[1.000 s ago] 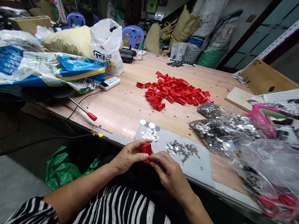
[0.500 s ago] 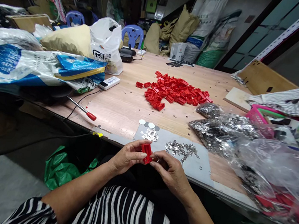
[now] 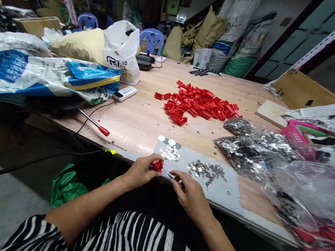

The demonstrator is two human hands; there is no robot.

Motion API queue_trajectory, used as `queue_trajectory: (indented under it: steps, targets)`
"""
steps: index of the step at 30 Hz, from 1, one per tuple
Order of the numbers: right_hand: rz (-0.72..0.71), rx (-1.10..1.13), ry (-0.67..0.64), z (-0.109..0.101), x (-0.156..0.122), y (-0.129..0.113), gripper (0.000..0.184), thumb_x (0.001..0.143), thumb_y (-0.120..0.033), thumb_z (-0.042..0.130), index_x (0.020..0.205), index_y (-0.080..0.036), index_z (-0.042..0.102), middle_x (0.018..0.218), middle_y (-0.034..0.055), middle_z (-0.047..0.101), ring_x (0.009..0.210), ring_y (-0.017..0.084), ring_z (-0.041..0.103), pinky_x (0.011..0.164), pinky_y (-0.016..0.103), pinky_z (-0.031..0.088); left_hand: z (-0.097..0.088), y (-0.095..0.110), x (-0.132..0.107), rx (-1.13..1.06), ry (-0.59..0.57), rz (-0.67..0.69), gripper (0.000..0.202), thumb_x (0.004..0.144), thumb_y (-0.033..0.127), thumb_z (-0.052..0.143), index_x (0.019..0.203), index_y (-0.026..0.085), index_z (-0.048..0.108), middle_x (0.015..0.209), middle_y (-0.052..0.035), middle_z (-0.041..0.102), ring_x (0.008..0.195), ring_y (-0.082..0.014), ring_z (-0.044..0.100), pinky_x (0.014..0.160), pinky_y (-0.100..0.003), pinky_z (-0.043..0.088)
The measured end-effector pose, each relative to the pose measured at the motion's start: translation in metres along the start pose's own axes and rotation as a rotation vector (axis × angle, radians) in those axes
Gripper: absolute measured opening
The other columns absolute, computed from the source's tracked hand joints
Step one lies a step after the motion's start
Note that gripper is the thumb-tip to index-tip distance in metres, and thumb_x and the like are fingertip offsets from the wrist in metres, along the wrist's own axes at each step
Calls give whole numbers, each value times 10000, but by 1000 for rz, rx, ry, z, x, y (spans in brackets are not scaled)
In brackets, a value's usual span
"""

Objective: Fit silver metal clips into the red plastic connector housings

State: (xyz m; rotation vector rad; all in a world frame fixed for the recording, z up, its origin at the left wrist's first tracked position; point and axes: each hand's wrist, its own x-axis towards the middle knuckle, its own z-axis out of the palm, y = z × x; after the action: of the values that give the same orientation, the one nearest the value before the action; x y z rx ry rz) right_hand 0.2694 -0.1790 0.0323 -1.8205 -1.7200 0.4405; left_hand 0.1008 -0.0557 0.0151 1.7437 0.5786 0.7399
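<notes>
Left hand [image 3: 141,172] pinches red piece [image 3: 157,165] at near edge of table [image 3: 130,122], hollow end seemingly toward right, presumably giving tool access. Pale metal bits [image 3: 171,153] on grey mat [image 3: 227,202] just beyond, likely for short reach. Pile of red pieces [image 3: 201,101] farther back, perhaps so as not to crowd hands. Right hand [image 3: 192,192] grips slim pointed tool [image 3: 169,175], tip near red piece, apparently apart. Darker metal bits [image 3: 206,171] heaped separately, probably keeping kinds unmixed. Clear bags of metal parts [image 3: 242,151] farther right, likely stock.
</notes>
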Motion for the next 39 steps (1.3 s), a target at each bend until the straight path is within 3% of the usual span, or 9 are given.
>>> queue_trajectory:
  steps: [7, 12, 19, 27, 32, 35, 39]
  targets:
    - [-57, -50, -2, 4, 11, 1, 205, 897, -179, 492, 1033, -218, 641, 940, 59, 670, 844, 185, 633, 771, 326, 507, -3, -9, 8, 58, -48, 49, 440, 671, 137, 709, 1089, 273, 686, 1014, -26, 718, 940, -207, 642, 890, -331, 463]
    - [-67, -45, -53, 5, 15, 1, 211, 894, -158, 496, 1019, -221, 654, 953, 55, 668, 858, 178, 637, 780, 319, 516, -5, -10, 9, 138, -57, 66, 446, 676, 169, 726, 1110, 265, 681, 998, -39, 725, 910, -208, 651, 852, -327, 479]
    - [-48, -68, -86, 6, 18, 1, 211, 880, -129, 507, 990, -225, 660, 946, 45, 663, 853, 174, 640, 772, 307, 513, -4, -6, 8, 69, -57, 29, 400, 669, 176, 735, 1059, 260, 706, 965, -42, 728, 885, -212, 644, 848, -328, 472]
    - [67, -245, -80, 17, 18, -19, 190, 909, -143, 462, 974, -215, 625, 917, 55, 638, 782, 186, 642, 661, 284, 475, -2, -9, 8, 49, -35, 11, 376, 649, 181, 752, 1015, 258, 712, 941, -28, 722, 876, -207, 637, 846, -321, 463]
    - [32, -116, -32, 15, 14, -12, 204, 928, -181, 446, 1069, -225, 586, 979, 60, 620, 884, 196, 621, 753, 313, 484, -2, -5, 4, 39, -10, -18, 332, 658, 182, 754, 981, 218, 689, 938, -30, 696, 869, -187, 620, 842, -300, 448]
    - [-43, 51, 36, 6, 11, -8, 211, 950, -209, 402, 1089, -231, 559, 1010, 70, 608, 934, 198, 597, 816, 340, 475, -1, 1, 0, -91, 72, -69, 322, 669, 180, 755, 969, 205, 642, 913, -14, 664, 837, -157, 610, 810, -274, 447]
    - [-32, 237, -45, -9, 7, -12, 199, 968, -241, 377, 1118, -231, 508, 828, 14, 621, 775, 165, 600, 744, 309, 468, 5, 16, -4, -558, 151, -228, 287, 718, 228, 742, 960, 199, 590, 889, -1, 668, 852, -137, 635, 845, -271, 449]
